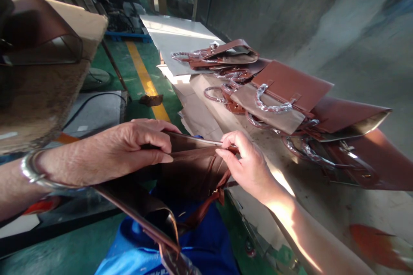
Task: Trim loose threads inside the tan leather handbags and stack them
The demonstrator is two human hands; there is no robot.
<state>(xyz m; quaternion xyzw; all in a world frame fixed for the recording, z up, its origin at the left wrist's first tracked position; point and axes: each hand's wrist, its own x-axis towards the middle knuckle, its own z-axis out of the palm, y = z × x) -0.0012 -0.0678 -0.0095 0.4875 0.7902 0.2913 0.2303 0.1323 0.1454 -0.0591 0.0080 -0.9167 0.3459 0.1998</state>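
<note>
A brown leather handbag [190,172] rests open over my lap, its dark lining facing up. My left hand [138,142], with a silver bangle at the wrist, is closed on the bag's far edge, thumb on the inner side. At the right end of that same edge, my right hand [243,159] pinches the rim between thumb and forefinger. The bag's near side sags toward me, and a handle partly wrapped in clear plastic hangs at the bottom. A thin brown strap with a small metal fitting dangles below my right hand.
Several brown handbags [290,86] with plastic-wrapped handles lie along a cardboard-covered table [206,107] to the right. At left, another brown leather piece [41,30] sits on a worn table [38,99]. A yellow line [142,73] crosses the green floor.
</note>
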